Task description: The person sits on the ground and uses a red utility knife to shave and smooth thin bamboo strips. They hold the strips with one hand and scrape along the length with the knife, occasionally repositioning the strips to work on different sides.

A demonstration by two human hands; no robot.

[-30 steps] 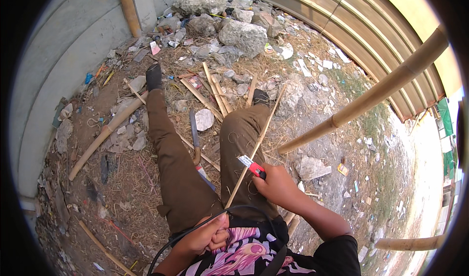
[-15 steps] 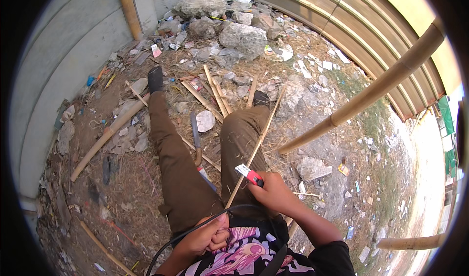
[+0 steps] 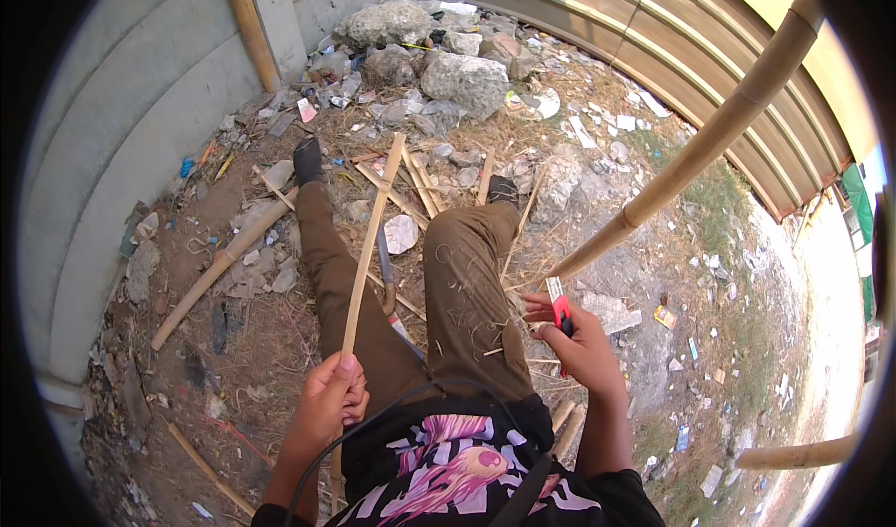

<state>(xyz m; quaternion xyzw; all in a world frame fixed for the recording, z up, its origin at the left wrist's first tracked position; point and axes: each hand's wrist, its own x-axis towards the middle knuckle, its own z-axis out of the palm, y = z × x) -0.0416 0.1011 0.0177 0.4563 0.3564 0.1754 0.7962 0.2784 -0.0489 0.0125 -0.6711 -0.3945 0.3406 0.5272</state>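
My left hand [image 3: 331, 394] is closed round a long, flat bamboo strip [image 3: 371, 238]. The strip rises away from me over my left leg, leaning slightly right at its far end; its near end passes below the hand beside my shirt. To the right of my right thigh, my right hand [image 3: 583, 348] holds a red and black box cutter [image 3: 559, 307] between thumb and fingers, some fingers loosely extended. The cutter's pale blade points up and away, apart from the strip. Thin curled shavings [image 3: 467, 289] lie on my right trouser leg.
Between my legs lies a machete [image 3: 384, 261] with a curved handle. Bamboo strips [image 3: 422, 183] lie near my feet. A thick bamboo pole [image 3: 686, 158] slants at the right; another [image 3: 219, 267] lies left. Rocks [image 3: 464, 81] and litter are heaped by the concrete wall [image 3: 149, 107].
My left hand has moved forward and left, and a strip now stands over my left leg; earlier one slanted across my right leg. My right hand has moved right with the cutter, away from the strip.
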